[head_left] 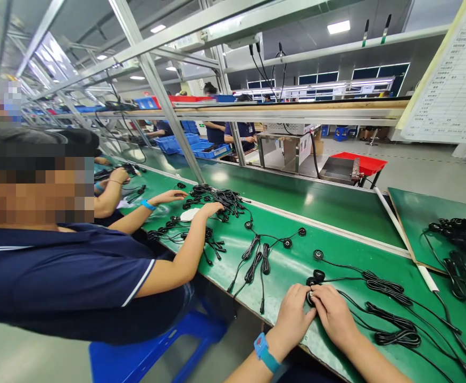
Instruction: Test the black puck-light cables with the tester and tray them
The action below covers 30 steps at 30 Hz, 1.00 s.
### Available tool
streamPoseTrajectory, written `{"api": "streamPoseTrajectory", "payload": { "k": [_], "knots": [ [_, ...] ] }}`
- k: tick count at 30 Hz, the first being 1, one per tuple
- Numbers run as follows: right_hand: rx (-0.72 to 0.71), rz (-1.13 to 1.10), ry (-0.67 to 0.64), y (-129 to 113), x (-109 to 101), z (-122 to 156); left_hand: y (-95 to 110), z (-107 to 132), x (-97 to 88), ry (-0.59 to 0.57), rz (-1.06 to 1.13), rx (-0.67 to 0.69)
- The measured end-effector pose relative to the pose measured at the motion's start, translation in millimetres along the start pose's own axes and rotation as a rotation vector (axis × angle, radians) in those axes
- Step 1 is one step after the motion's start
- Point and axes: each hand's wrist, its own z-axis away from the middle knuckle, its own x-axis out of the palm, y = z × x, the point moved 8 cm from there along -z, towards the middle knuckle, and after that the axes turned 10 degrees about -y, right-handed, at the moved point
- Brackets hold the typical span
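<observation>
Blue wristband (265,352) nearest, on wrist of left hand (292,315). Left hand and right hand (334,314) fingertip to fingertip, both pinching black puck (309,298) on green bench (297,260). Bundled cables (394,330) just beyond right hand. Printed chart (452,80) far above, writing too small to read.

Holds a black round disc (310,297) on a cable, pinched between the fingertips of the left hand (292,315) and the right hand (334,314), low over the green bench mat (336,213). Wears a blue wristband (265,352) on the left wrist. Just beyond the fingertips, lying on the mat: a second disc (319,274); a little farther out, a third disc (318,255). Near, to the right of the fingers: coiled cable bundles (384,287). Well to the left of the fingers: a co-worker's hand (212,208) resting on a heap of black cables (221,198).
</observation>
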Motion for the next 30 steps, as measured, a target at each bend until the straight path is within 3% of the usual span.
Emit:
{"api": "streamPoseTrajectory", "payload": {
  "k": [7,14,19,23,26,28,30],
  "knots": [
    [0.133,-0.034,0.032,10,5,7,1,1,0.3,-0.006,-0.004,0.01],
    [0.163,-0.014,-0.06,17,18,7,7,-1,-4.4,-0.008,-0.032,0.035],
    [0.199,0.066,-0.044,-8,8,13,4,6,-12.2,0.02,-0.084,0.128],
    [0.211,0.015,0.008,-23,-40,44,-16,7,-23.9,0.079,-0.254,0.132],
    [0.342,-0.038,0.169,-15,-98,102,-19,1,-32.4,0.112,-0.394,0.104],
    [0.526,0.017,0.277,-6,-137,156,-2,-2,-35.6,0.15,-0.437,0.139],
    [0.722,0.12,0.356,3,-172,212,33,-3,-26.5,0.126,-0.386,0.265]
  ]
}}
